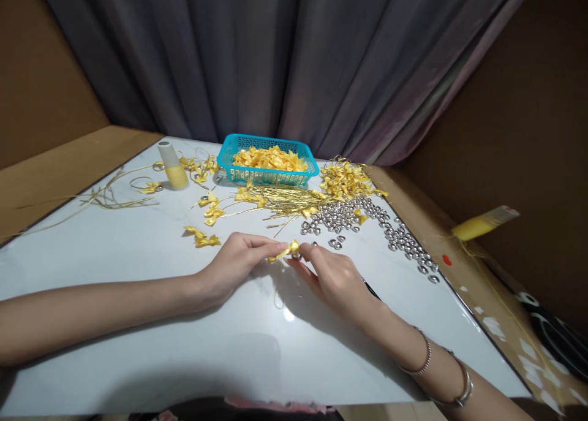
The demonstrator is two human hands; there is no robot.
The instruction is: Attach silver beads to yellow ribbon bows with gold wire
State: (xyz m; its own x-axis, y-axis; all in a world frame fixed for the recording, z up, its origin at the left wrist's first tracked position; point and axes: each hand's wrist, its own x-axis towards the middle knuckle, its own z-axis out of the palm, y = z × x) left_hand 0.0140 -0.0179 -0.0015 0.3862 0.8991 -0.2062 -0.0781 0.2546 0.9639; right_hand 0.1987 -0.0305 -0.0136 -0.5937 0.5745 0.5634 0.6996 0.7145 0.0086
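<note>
Near the middle of the table, a small yellow ribbon bow [293,247] is held up between my two hands. My left hand [232,265] is closed, its thumb and finger pinching the bow from the left. On the right side my right hand [337,280] pinches a small round silver piece [296,256] against the bow. A thin cord loop [278,299] hangs below the fingers. Just left of my left hand lie more yellow bows [206,239]. Fingertips hide part of the silver piece, so its exact kind is unclear.
A turquoise basket [223,155] full of yellow bows stands at the back. In front lie gold cords [289,199]; to the right are a bow pile [346,179] and scattered silver pieces [337,216]. Yellow thread spools stand left [174,168] and lie right [482,223].
</note>
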